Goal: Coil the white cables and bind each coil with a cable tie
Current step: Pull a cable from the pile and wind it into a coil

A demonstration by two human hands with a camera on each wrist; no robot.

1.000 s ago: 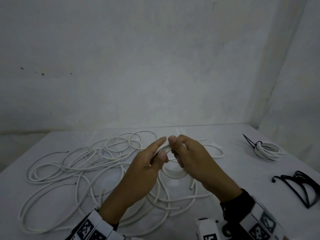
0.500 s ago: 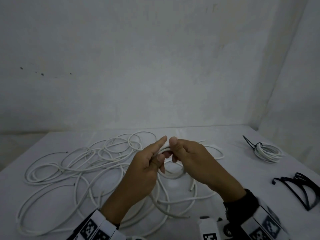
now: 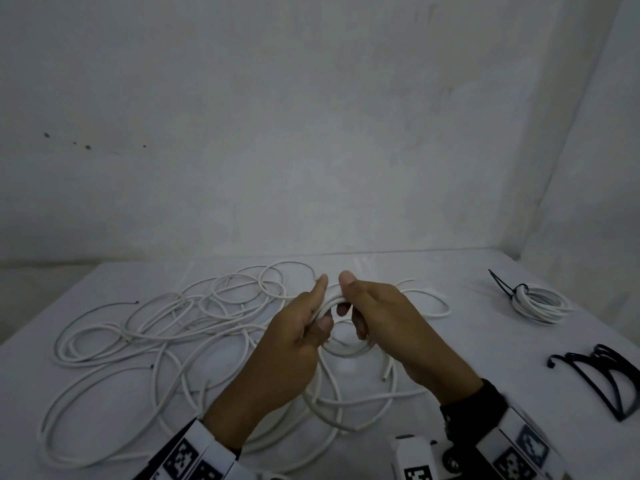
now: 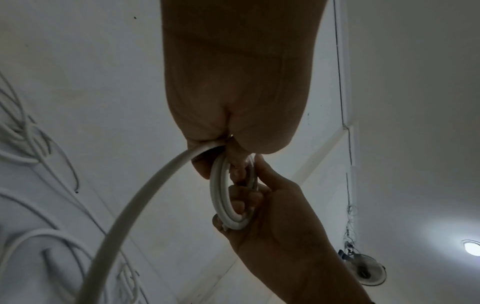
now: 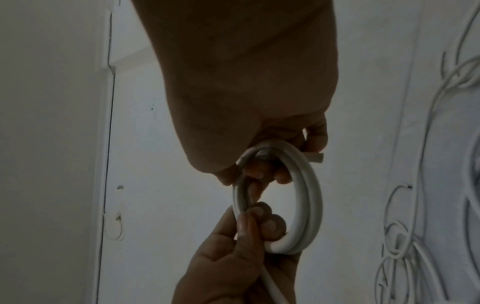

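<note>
The small coil of smooth white round cable (image 3: 341, 327) hangs above the tabletop (image 3: 485, 341), held between both hands with its ring standing roughly upright. The left hand (image 3: 294, 341) has fingers (image 5: 262, 224) curled round one side, and the right hand (image 3: 388, 327) pinches the opposite side. The unwound tail (image 4: 135, 205) leaves past the left hand towards the loose white cable tangle (image 3: 166, 327), so the next wrap likely feeds from the left.
</note>
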